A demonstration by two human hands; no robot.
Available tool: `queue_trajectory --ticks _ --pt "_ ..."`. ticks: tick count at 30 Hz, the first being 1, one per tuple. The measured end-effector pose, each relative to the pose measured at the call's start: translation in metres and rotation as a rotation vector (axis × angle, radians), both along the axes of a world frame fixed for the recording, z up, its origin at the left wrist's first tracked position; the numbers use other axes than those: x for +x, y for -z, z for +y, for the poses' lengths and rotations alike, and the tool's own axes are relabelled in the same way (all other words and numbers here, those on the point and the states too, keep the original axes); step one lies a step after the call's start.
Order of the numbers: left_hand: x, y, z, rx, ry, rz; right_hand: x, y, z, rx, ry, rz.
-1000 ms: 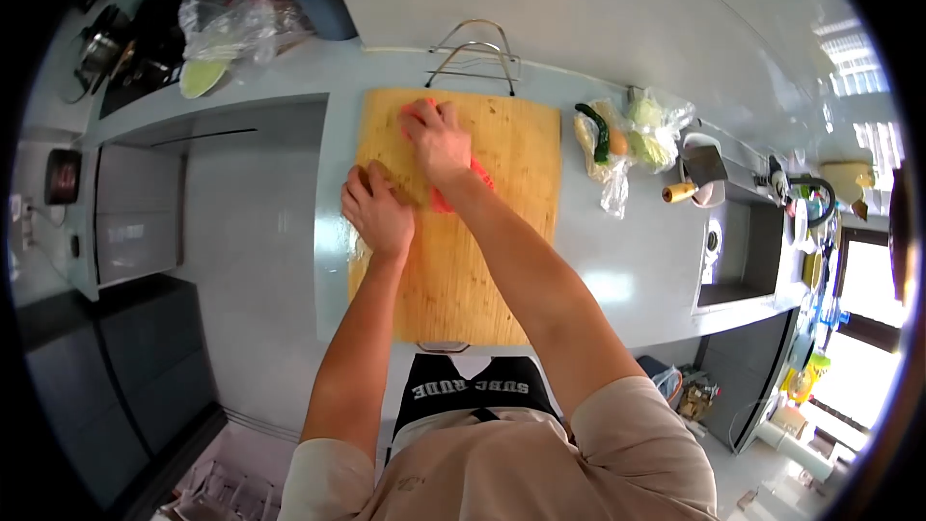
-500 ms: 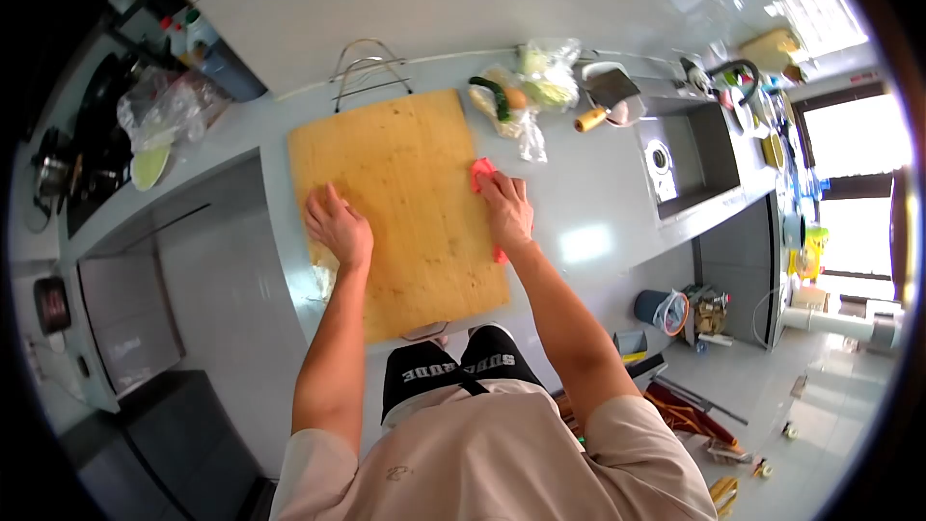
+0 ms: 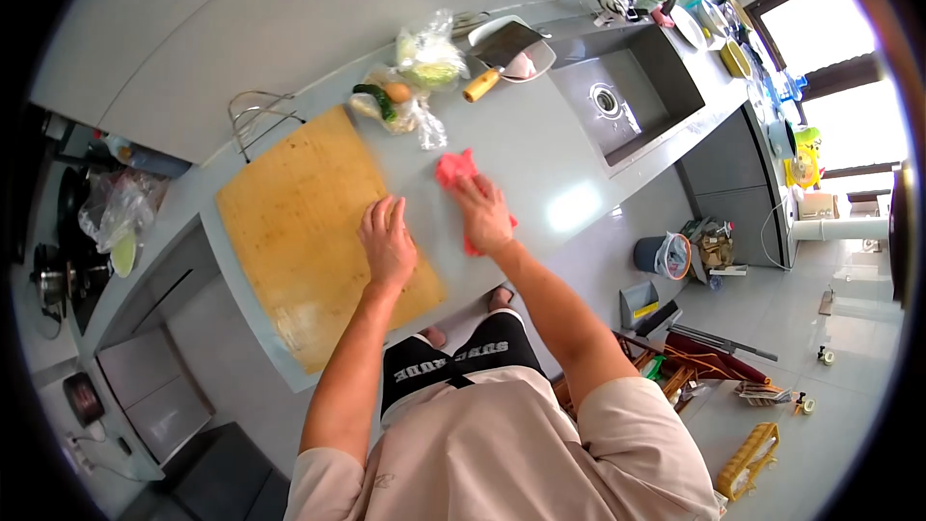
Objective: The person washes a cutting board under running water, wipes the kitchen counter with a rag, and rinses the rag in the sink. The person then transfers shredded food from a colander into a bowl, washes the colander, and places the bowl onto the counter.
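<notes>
A large wooden cutting board lies flat on the grey counter. My left hand is over the board's right edge, fingers stretched out and a little bent, holding nothing. To the right of the board, my right hand presses a pinkish-red cloth onto the countertop. The cloth sticks out ahead of the fingertips and below the palm; its middle is hidden under the hand.
Behind the cloth are a bag with a cucumber and an egg-like item, a bagged leafy vegetable, and a cleaver across a white dish. A sink is at right, a wire rack at back left.
My right hand and the cloth have moved off the board's right edge onto the counter. My left hand has gone from the board's left side to its right edge. The view has turned.
</notes>
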State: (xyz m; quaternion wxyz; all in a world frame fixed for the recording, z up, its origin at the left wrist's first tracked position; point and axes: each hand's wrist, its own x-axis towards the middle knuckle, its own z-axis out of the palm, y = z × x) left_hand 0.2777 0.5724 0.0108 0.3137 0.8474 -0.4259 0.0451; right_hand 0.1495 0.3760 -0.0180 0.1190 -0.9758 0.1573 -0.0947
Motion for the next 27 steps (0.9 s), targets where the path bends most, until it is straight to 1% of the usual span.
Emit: queue_trajectory --ticks 2,4,6,7,8,10,12,13,15,16,18,20,21,25,26,27 --pt "-0.013 -0.002 -0.018 0.033 0.000 0.017 -0.019 0.017 -0.066 -0.019 0.201 -0.063" --pt "-0.028 0.000 -0.039 0.060 0.012 0.004 -0.045 0.041 -0.155 -0.177 0.259 -0.058" --pt "-0.046 -0.001 -0.066 0.085 0.026 -0.014 -0.069 0.013 -0.212 -0.002 0.522 -0.199" --pt "-0.058 -0.003 -0.081 0.101 0.026 -0.009 -0.079 0.005 -0.226 -0.012 0.616 -0.197" --pt "-0.071 -0.006 -0.098 0.117 0.035 -0.004 -0.091 0.007 -0.229 -0.009 0.635 -0.200" --pt "-0.096 -0.003 -0.136 0.132 0.065 0.010 -0.125 0.041 -0.228 -0.402 0.189 -0.024" --pt "-0.119 -0.001 -0.184 0.148 0.092 0.034 -0.164 0.018 -0.221 0.086 -0.143 -0.232" --pt "-0.131 0.000 -0.208 0.140 0.114 0.033 -0.180 0.010 -0.243 0.089 -0.122 -0.229" --pt "-0.153 -0.001 -0.254 0.135 0.164 0.030 -0.202 -0.006 -0.296 0.052 0.074 -0.270" --pt "-0.164 -0.002 -0.278 0.134 0.182 0.037 -0.212 -0.012 -0.326 0.027 0.213 -0.218" --pt "-0.184 -0.003 -0.317 0.133 0.224 0.040 -0.240 -0.017 -0.361 0.000 0.206 -0.179" --pt "-0.201 0.000 -0.357 0.126 0.240 0.058 -0.272 -0.002 -0.368 0.006 -0.029 -0.252" --pt "-0.209 0.003 -0.374 0.124 0.257 0.058 -0.286 -0.003 -0.368 0.054 0.014 -0.239" --pt "-0.232 0.009 -0.440 0.131 0.340 0.052 -0.316 0.000 -0.422 0.092 0.146 -0.232" --pt "-0.237 0.009 -0.458 0.132 0.371 0.052 -0.323 0.000 -0.437 0.088 0.171 -0.232" --pt "-0.242 0.010 -0.476 0.130 0.395 0.053 -0.330 -0.003 -0.453 0.036 0.260 -0.206"
